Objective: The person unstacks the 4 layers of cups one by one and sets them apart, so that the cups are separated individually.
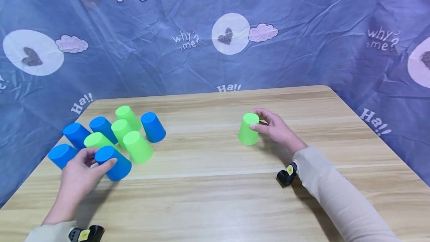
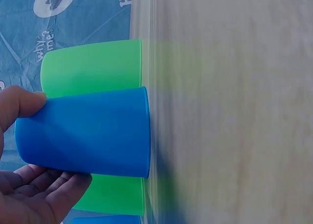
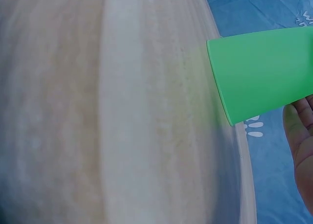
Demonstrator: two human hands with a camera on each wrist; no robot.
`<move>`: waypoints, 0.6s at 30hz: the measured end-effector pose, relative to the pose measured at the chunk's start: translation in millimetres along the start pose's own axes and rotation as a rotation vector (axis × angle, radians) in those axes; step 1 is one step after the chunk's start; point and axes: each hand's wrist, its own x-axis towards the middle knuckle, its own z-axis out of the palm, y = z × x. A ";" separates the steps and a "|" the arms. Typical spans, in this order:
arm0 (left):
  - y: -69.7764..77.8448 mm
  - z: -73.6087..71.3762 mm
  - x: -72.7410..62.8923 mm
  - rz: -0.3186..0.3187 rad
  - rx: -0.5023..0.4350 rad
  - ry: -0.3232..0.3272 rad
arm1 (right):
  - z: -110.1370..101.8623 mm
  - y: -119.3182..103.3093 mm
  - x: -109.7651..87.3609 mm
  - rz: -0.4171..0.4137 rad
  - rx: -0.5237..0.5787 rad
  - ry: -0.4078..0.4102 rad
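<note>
At the near corner of a group of upside-down cups, my left hand point(image 1: 79, 176) grips a blue cup point(image 1: 115, 167). In the left wrist view the thumb lies on one side of that blue cup point(image 2: 88, 133) and the fingers on the other. Off to the right, my right hand point(image 1: 273, 126) holds a green cup point(image 1: 248, 132) between thumb and fingers, its narrow base upward. The right wrist view shows this green cup point(image 3: 264, 72) slightly tilted, with part of the hand point(image 3: 303, 150) at its lower side.
Behind the left hand stand several more cups, among them a green cup point(image 1: 138, 148), a blue cup point(image 1: 153, 127) at the group's right and a blue cup point(image 1: 61, 155) at its left. The wooden table point(image 1: 201, 197) ends at a blue patterned cloth point(image 1: 188, 66).
</note>
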 end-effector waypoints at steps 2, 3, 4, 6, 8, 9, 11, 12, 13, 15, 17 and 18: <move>0.1 -0.3 -0.1 0.008 -0.005 -0.002 | -0.7 -0.9 0.3 0.002 -0.017 -0.002; 0.2 -0.2 -0.2 0.013 -0.009 -0.004 | -1.1 -1.7 0.1 0.003 -0.026 -0.003; 0.4 0.0 -0.5 0.015 -0.014 -0.006 | -1.5 -2.5 -0.2 0.004 -0.037 -0.004; 0.5 0.5 -1.0 0.017 -0.022 -0.007 | -2.0 -4.1 -0.6 0.007 -0.060 -0.006; 0.6 1.4 -1.2 0.020 -0.028 -0.008 | -2.9 -4.6 -0.5 0.007 -0.081 -0.005; 0.6 2.2 -1.2 0.024 -0.033 -0.006 | -3.4 -5.1 -0.6 0.009 -0.086 -0.004; -0.2 3.0 -2.6 0.027 -0.043 -0.005 | -3.1 -5.9 -1.0 0.021 -0.088 -0.007; -0.6 3.3 -3.0 0.031 -0.047 -0.002 | -3.1 -6.3 -1.2 0.026 -0.089 -0.009; -1.1 3.7 -3.1 0.035 -0.051 0.000 | -3.0 -6.7 -1.3 0.032 -0.086 -0.012; -1.9 3.8 -2.7 0.048 -0.057 0.011 | -2.7 -7.6 -1.2 0.041 -0.073 -0.019; -2.5 3.1 -1.9 0.062 -0.061 0.025 | -2.2 -8.3 -0.6 0.044 -0.072 -0.022; -3.0 2.4 -1.2 0.069 -0.064 0.036 | -1.7 -8.8 -0.1 0.046 -0.070 -0.025</move>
